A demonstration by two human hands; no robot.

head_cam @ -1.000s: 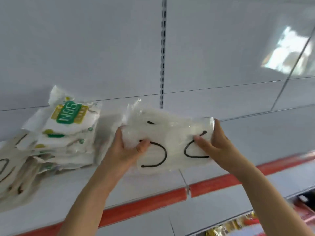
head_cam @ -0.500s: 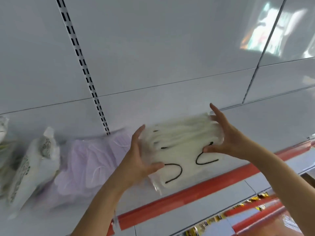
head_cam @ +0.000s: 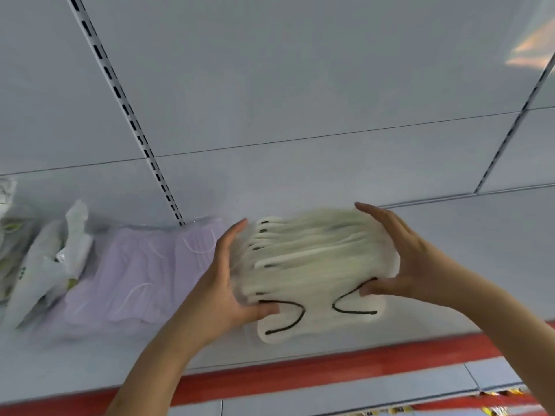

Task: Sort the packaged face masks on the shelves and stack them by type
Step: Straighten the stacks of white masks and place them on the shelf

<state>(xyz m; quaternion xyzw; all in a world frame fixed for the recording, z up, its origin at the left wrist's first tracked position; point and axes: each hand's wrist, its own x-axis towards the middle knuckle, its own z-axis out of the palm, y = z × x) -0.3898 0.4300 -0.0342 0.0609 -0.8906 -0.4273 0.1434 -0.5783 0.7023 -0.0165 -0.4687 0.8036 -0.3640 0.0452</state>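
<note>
From the head camera I see my left hand (head_cam: 231, 283) and right hand (head_cam: 402, 265) clasping a stack of white masks (head_cam: 312, 265) from either end, thumbs tucked under its front edge. The stack sits between my palms on the shelf (head_cam: 90, 364), just beside the purple masks (head_cam: 144, 271).

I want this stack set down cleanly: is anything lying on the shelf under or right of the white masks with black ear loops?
Nothing visible does. The stack of white masks with black ear loops is held at both ends; purple masks lie to its left.
</note>
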